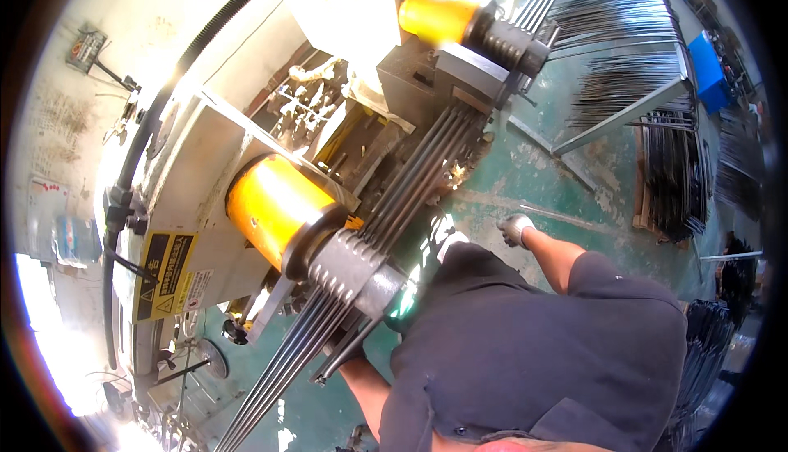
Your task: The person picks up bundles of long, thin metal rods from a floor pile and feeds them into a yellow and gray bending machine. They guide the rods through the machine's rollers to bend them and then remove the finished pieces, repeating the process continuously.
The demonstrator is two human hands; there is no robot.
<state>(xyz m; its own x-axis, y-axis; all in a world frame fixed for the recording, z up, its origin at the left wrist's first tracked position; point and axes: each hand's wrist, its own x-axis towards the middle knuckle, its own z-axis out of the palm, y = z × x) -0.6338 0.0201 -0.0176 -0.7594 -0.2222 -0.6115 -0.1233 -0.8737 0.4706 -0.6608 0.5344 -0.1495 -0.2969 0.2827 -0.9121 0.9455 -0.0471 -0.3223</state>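
A bundle of long, thin dark metal rods (pixel 410 177) runs slantwise through a machine with two yellow cylinders. My left hand (pixel 348 352), which looks dark-gloved, is at the lower part of the bundle, beside the grey threaded end of the nearer yellow cylinder (pixel 283 210). The rods and a short metal bar (pixel 345 355) partly cover this hand, so its fingers are hidden. Out to the right, over the green floor, my right hand (pixel 515 230) wears a light grey glove. Its fingers are loosely bent, and I see nothing in them.
The farther yellow cylinder (pixel 443 11) stands at the top. A metal rack (pixel 624 116) stacked with many rods is at the right, with a blue bin (pixel 710 70) beyond it. A black hose (pixel 215 29) arches along the left of the machine. Low metal strips lie on the green floor (pixel 546 177).
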